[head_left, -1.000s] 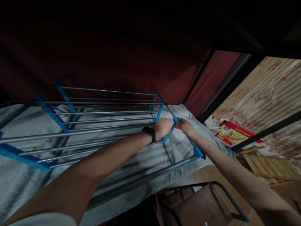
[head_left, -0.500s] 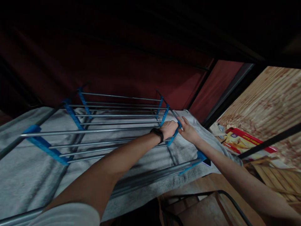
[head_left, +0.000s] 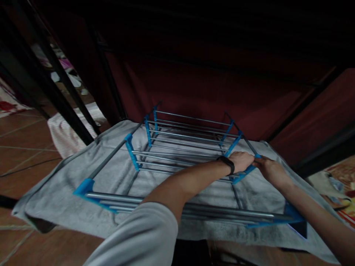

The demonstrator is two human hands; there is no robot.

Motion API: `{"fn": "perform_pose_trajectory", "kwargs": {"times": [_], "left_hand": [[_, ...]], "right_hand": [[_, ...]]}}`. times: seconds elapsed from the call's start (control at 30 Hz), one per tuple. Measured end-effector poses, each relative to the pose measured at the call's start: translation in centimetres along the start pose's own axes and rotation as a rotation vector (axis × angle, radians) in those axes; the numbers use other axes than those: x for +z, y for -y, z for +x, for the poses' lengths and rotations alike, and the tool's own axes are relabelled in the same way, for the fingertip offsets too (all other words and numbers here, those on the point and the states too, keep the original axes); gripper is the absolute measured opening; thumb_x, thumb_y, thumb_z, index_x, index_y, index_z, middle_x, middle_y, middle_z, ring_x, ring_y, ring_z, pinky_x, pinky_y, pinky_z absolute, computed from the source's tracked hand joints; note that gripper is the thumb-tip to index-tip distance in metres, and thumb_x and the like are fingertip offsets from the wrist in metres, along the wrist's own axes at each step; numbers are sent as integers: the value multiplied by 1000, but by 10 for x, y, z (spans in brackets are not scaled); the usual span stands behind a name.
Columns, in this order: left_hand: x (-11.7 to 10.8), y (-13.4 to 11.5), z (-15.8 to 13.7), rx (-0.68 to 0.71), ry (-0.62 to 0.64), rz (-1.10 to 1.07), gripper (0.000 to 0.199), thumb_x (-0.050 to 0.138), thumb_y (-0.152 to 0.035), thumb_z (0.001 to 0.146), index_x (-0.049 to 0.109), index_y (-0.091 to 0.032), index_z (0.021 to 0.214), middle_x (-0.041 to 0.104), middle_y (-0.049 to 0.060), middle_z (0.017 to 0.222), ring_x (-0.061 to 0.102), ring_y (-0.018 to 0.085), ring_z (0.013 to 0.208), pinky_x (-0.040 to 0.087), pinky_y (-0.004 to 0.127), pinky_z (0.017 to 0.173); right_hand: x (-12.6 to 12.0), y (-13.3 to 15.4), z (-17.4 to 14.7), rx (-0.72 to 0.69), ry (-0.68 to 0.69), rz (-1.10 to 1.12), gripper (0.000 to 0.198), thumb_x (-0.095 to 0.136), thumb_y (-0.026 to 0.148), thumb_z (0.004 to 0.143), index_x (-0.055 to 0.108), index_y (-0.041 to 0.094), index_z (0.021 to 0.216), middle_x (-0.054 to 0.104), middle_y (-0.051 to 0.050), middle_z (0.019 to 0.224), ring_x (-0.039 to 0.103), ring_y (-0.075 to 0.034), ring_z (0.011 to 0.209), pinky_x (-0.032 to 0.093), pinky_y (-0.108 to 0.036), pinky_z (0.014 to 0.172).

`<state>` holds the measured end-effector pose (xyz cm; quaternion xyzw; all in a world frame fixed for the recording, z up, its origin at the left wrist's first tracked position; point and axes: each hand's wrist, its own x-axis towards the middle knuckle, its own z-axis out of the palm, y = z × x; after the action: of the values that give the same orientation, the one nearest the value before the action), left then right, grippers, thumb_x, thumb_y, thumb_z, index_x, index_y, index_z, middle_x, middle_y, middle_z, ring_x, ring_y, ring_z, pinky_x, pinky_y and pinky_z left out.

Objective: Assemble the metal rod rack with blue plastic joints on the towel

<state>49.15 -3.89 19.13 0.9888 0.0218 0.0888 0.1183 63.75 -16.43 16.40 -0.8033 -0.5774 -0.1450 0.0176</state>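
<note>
Head view, forward and steeply down

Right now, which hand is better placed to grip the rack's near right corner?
Probably your right hand: its forearm passes by that corner, while your left hand reaches across the rack.

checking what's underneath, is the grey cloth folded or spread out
Spread out: the grey cloth lies under the rack and shows beyond both its ends.

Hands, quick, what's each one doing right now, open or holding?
Left hand: closed on the blue-and-metal rack.
Right hand: at the rack, beside the left hand; whether it grips cannot be told.
</note>
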Motion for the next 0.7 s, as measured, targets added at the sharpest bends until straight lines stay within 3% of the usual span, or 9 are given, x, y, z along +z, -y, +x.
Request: {"fn": "perform_pose_trajectory", "kwargs": {"times": [0.13, 0.33, 0.5, 0.6, 0.7], "left_hand": [[-5, 9, -21, -39, 27, 46, 32, 43, -15, 89, 56, -14, 118, 66, 16, 101, 64, 29, 100, 50, 41, 82], [-12, 21, -61, -65, 21, 111, 28, 43, -9, 86, 60, -13, 108, 68, 14, 96, 66, 26, 91, 51, 37, 73], [-10, 15, -58, -47, -83, 175, 27, 41, -8, 87, 61, -14, 105, 67, 12, 97, 66, 24, 88, 49, 34, 71], [-15, 10, -56, 22, -136, 238, 27, 38, -9, 90, 59, -13, 107, 66, 12, 97, 65, 23, 88, 48, 33, 70], [-29, 4, -59, 75, -169, 309, 28, 34, -11, 93, 58, -12, 108, 66, 13, 99, 64, 22, 89, 47, 33, 70]], "right_hand": [[-2, 2, -1, -6, -22, 17, 35, 42, 35, 93, 67, 20, 111, 68, -12, 106, 67, -26, 80, 51, -37, 71], [-10, 13, -8, 9, -24, -56, 39, 39, 38, 94, 66, 18, 114, 63, -15, 118, 68, -28, 84, 54, -40, 71], [-13, 19, -12, -111, -134, -188, 39, 39, 32, 94, 62, 10, 116, 44, -22, 141, 55, -33, 118, 47, -46, 95], [-18, 26, -8, -225, -191, -147, 35, 39, 29, 94, 58, 12, 118, 49, -19, 138, 48, -31, 127, 37, -49, 105], [-27, 36, -2, -251, -117, 11, 33, 35, 31, 95, 55, 14, 115, 64, -15, 112, 59, -24, 110, 43, -38, 97]]}}
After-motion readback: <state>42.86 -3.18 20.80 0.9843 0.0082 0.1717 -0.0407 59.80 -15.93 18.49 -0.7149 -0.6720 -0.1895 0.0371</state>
